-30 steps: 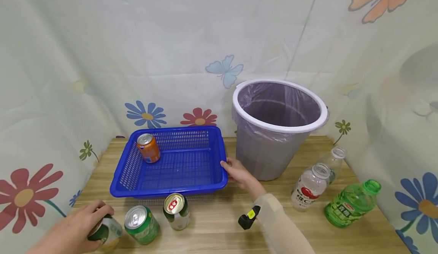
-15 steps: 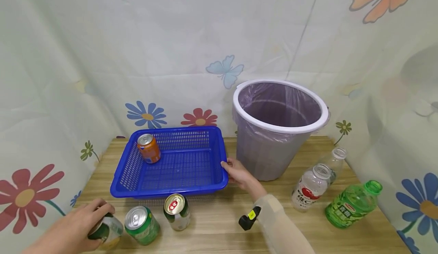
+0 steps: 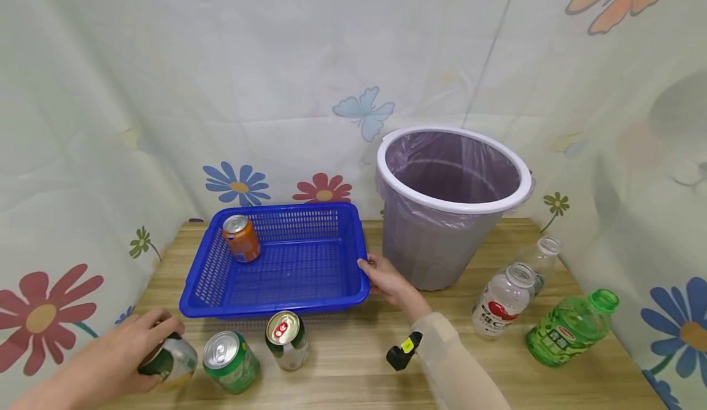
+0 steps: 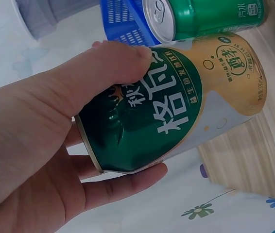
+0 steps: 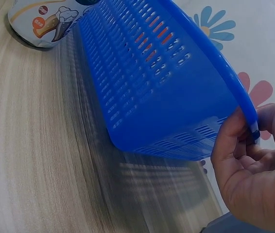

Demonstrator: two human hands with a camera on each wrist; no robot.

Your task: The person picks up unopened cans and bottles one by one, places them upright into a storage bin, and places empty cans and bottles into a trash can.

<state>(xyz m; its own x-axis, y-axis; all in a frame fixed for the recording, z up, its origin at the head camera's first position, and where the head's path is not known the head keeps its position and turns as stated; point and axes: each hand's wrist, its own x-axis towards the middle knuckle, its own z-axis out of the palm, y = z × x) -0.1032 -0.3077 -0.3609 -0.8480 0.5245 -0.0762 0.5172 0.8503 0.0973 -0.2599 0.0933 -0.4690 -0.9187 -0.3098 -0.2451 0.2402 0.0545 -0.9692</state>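
Observation:
My left hand [image 3: 129, 348] grips a green, white and gold drink can [image 4: 176, 104] around its upper part, at the front left of the table. In the left wrist view the can's wall looks dented near the thumb. Beside it stands a green can [image 3: 232, 364] with a silver top, then a dark green and white can [image 3: 288, 342] with a gold top. My right hand [image 3: 389, 281] pinches the right rim of a blue plastic basket [image 5: 176, 92]. An orange can [image 3: 242, 239] stands in the basket's back left corner.
A grey bin [image 3: 425, 244] with a white rim and a clear liner stands right of the basket. Two clear bottles [image 3: 499, 305] and a green bottle [image 3: 569, 333] stand uncapped at the right of the wooden table [image 3: 342, 367]. A flowered curtain [image 3: 293, 78] hangs behind.
My left hand and its can have shifted up slightly, and the can leans a bit more. The right hand keeps its pinch on the basket, which stays in place.

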